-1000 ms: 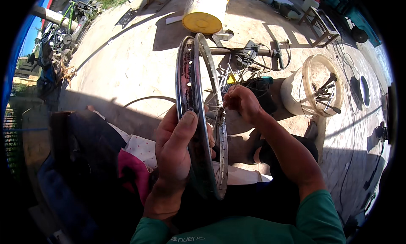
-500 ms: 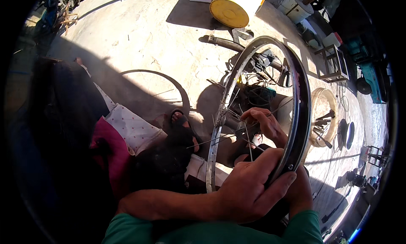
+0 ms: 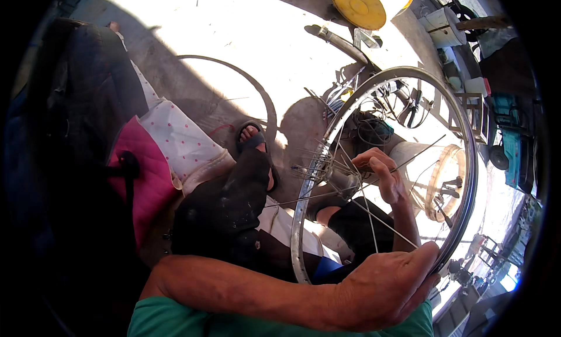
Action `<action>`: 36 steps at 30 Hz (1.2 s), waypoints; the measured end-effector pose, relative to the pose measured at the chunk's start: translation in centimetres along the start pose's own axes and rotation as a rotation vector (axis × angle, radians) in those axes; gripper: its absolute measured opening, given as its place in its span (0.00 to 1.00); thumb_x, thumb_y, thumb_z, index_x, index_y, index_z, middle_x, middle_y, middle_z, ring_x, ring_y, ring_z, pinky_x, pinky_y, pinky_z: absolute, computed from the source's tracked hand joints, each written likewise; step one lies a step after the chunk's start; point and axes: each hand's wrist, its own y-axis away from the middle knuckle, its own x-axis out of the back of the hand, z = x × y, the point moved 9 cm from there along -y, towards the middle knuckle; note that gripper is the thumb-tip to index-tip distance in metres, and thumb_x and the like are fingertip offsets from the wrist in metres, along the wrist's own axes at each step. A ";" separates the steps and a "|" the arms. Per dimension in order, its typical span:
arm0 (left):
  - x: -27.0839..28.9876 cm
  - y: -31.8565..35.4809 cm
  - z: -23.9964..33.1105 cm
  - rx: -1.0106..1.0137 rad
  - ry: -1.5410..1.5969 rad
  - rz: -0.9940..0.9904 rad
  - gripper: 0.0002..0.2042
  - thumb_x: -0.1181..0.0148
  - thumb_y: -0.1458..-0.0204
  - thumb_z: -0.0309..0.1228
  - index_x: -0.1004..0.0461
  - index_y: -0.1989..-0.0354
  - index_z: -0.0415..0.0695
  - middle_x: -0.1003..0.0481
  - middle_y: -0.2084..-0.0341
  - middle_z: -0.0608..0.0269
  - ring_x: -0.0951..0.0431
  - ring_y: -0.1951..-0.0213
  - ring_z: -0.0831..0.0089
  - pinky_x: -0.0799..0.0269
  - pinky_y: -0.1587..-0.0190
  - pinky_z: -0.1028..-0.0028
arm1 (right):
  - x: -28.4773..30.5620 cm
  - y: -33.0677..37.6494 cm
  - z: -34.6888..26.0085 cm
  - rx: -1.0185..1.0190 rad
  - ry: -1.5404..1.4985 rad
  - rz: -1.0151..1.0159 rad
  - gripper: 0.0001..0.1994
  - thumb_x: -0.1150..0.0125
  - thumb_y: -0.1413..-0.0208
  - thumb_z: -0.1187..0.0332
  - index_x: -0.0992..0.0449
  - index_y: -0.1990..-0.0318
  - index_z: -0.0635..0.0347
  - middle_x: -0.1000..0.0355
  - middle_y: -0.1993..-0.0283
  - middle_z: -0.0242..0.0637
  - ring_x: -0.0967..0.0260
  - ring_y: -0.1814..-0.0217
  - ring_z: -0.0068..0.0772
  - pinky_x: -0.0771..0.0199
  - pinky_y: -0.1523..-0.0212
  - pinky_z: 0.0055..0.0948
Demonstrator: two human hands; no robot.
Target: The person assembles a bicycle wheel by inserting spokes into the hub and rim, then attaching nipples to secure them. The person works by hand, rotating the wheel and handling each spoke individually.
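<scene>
A bare bicycle wheel rim (image 3: 298, 229) stands tilted in front of me, with a metal hub (image 3: 345, 184) inside it. Several thin spokes (image 3: 369, 211) fan out from the hub, some reaching the rim and others loose-ended. My left hand (image 3: 385, 284) is closed around the near lower part of the rim, thumb on top. Inside the rim, my right hand (image 3: 385, 176) has its fingers bent beside the hub. A spoke sticks out of that hand toward the upper right; the fingertips are partly hidden.
A yellow-ended drum (image 3: 359, 7) lies at the top. Beyond the rim are tangled cables (image 3: 371, 129) and a pale bucket (image 3: 441, 179) on its side with tools. A white bucket (image 3: 444, 27) stands upper right. Pink cloth (image 3: 143, 173) lies at left.
The rim has swung to the right and turned to show more of its open face. Both hands moved along with it, the left one lower and farther right. The view has shifted too.
</scene>
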 end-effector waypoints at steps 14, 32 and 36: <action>-1.5 0.6 -1.6 -0.005 0.102 -0.052 0.12 0.45 0.41 0.25 0.41 0.58 0.34 0.27 0.76 0.44 0.23 0.73 0.46 0.27 0.71 0.56 | -1.7 0.7 -0.8 0.065 0.161 -0.126 0.23 0.57 0.34 0.54 0.20 0.57 0.64 0.26 0.62 0.43 0.31 0.56 0.42 0.33 0.50 0.38; -0.7 0.2 -2.0 0.017 0.068 -0.012 0.11 0.46 0.41 0.27 0.42 0.61 0.36 0.27 0.79 0.43 0.25 0.75 0.43 0.31 0.72 0.53 | -0.3 1.0 1.0 -0.214 0.380 0.055 0.25 0.52 0.38 0.48 0.23 0.65 0.65 0.27 0.66 0.46 0.30 0.59 0.47 0.32 0.55 0.41; -0.6 -0.2 -2.0 0.050 0.066 -0.033 0.11 0.46 0.40 0.27 0.42 0.61 0.36 0.27 0.78 0.42 0.25 0.74 0.42 0.31 0.72 0.52 | 0.8 1.3 1.8 -0.213 0.318 0.153 0.24 0.52 0.36 0.49 0.22 0.59 0.66 0.25 0.62 0.46 0.29 0.56 0.45 0.32 0.51 0.38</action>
